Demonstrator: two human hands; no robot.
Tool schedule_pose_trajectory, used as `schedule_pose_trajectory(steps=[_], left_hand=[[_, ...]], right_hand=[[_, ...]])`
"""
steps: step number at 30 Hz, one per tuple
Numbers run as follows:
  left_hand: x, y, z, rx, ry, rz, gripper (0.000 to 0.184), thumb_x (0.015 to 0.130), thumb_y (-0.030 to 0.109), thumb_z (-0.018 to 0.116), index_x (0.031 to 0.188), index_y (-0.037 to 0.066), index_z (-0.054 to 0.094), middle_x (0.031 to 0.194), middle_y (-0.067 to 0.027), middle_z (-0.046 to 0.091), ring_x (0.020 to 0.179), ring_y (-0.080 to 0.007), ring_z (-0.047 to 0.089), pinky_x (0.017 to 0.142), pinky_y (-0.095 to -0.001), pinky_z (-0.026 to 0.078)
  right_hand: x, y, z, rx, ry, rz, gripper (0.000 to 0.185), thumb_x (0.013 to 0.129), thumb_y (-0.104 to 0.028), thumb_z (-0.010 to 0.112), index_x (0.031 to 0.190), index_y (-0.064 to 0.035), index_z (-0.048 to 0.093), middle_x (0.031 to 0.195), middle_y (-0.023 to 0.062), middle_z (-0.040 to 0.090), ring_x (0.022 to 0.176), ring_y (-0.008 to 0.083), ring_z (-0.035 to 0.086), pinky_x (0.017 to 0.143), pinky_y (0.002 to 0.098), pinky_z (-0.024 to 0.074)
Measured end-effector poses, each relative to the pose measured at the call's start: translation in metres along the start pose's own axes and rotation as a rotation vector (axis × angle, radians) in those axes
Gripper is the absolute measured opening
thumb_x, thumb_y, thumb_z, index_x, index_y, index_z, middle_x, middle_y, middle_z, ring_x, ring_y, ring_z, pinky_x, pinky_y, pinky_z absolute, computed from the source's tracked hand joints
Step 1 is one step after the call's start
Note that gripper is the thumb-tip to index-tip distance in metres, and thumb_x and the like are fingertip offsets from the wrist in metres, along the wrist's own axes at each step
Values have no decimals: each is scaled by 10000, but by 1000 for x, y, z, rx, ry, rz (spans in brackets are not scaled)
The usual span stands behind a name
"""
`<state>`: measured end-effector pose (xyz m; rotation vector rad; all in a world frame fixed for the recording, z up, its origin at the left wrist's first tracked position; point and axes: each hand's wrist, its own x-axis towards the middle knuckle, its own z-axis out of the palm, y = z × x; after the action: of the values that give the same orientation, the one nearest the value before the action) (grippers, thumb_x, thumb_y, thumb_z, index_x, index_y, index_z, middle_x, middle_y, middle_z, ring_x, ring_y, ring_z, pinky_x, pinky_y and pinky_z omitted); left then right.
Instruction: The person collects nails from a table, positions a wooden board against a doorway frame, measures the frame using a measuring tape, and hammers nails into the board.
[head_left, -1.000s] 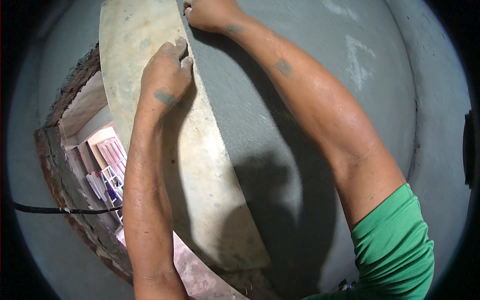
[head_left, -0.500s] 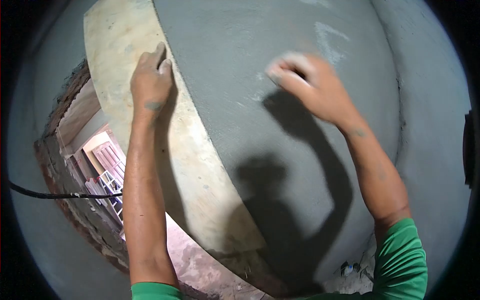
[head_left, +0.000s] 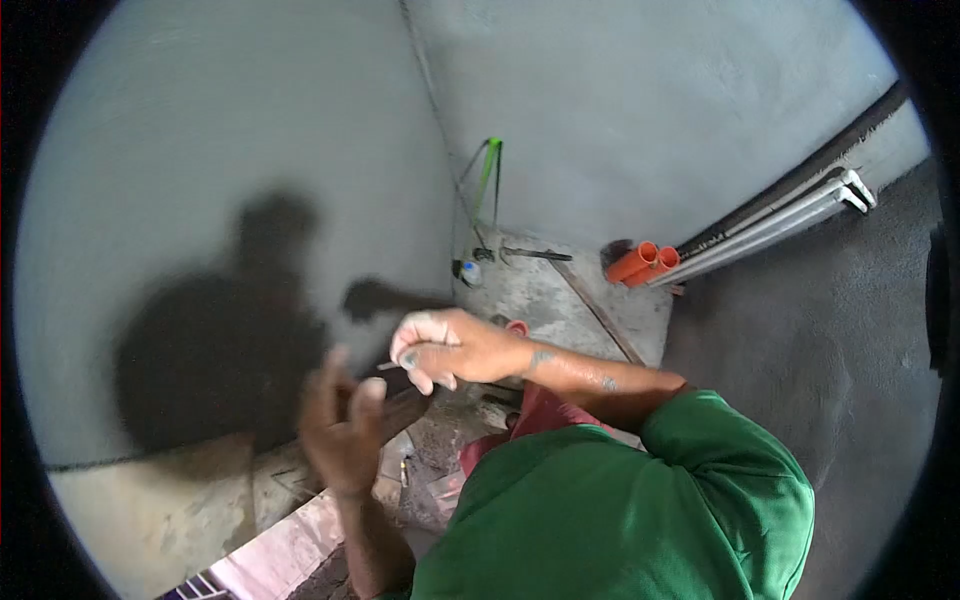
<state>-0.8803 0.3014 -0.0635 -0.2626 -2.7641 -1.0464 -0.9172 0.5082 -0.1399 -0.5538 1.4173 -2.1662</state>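
Note:
My right hand (head_left: 440, 348) is closed in front of my chest, its fingertips pinched on a small, thin, pale piece (head_left: 388, 366) too small to name. Its wrist carries grey smears. Lower and to the left, my left hand (head_left: 342, 425) is blurred, with fingers and thumb apart and nothing visible in it. Both hands are in the air near the grey wall (head_left: 200, 150), which bears my shadow. At lower left, the pale board (head_left: 150, 510) lies against that wall.
Orange pipes (head_left: 635, 262) and white pipes (head_left: 760, 235) lie by the right wall. In the corner stand a green-handled tool (head_left: 488, 180) and a bottle (head_left: 470, 272). A hammer-like tool (head_left: 537, 254) and a long wooden strip (head_left: 598, 312) lie on the floor.
The view has swung right and down toward the room corner and floor. My left hand has come off the pale board, and my right hand has moved from the wall to before my chest.

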Motion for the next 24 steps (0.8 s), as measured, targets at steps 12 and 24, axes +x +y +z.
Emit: schedule_pose_trajectory(steps=[12, 24], left_hand=[[24, -70, 247, -512, -336, -371, 210, 897, 174, 685, 1023, 6, 699, 992, -59, 691, 900, -160, 638, 837, -302, 493], [154, -284, 51, 1372, 1022, 56, 613, 942, 510, 610, 1468, 218, 494, 1426, -201, 537, 1134, -496, 612, 1000, -561, 493]], right_hand=[[-68, 132, -144, 442, 254, 317, 202, 1032, -222, 522, 1127, -53, 576, 802, 33, 636, 663, 70, 548, 587, 229, 438], [-193, 504, -601, -984, 634, 1077, 453, 873, -343, 676, 1199, -31, 631, 1204, 236, 640, 1136, 418, 599, 972, 474, 489]])
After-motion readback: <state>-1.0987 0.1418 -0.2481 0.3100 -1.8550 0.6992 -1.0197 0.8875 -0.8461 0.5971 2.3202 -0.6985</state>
